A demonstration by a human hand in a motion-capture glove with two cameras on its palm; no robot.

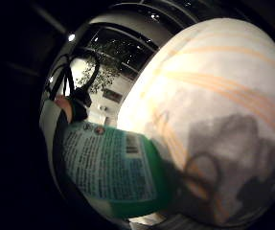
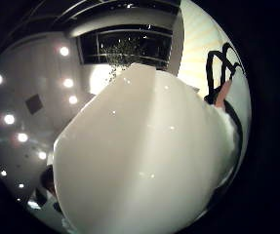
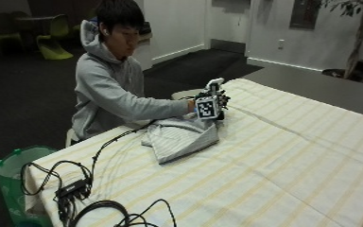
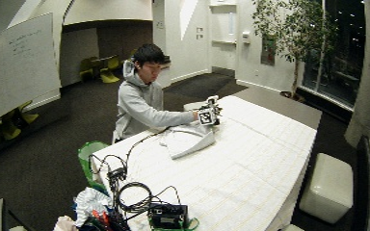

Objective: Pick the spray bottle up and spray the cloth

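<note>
Above the striped worktop [image 3: 282, 156], the gloved right hand [image 3: 211, 105] has its grip clamped on the spray bottle [image 3: 214, 86], held upright just beside the folded cloth [image 3: 180, 137].

cloth [image 3: 180, 136] on table [image 3: 282, 161], bottle [image 3: 214, 86] just behind it

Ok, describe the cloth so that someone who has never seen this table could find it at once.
Start from the long table under its pale tablecloth with yellow stripes, and go to the edge where the seated person reaches across. The cloth lies there in a crumpled heap, just below the gloved right hand holding the spray bottle. It is grey-white with fine stripes and rumpled, unlike the flat tablecloth beneath it.
</note>
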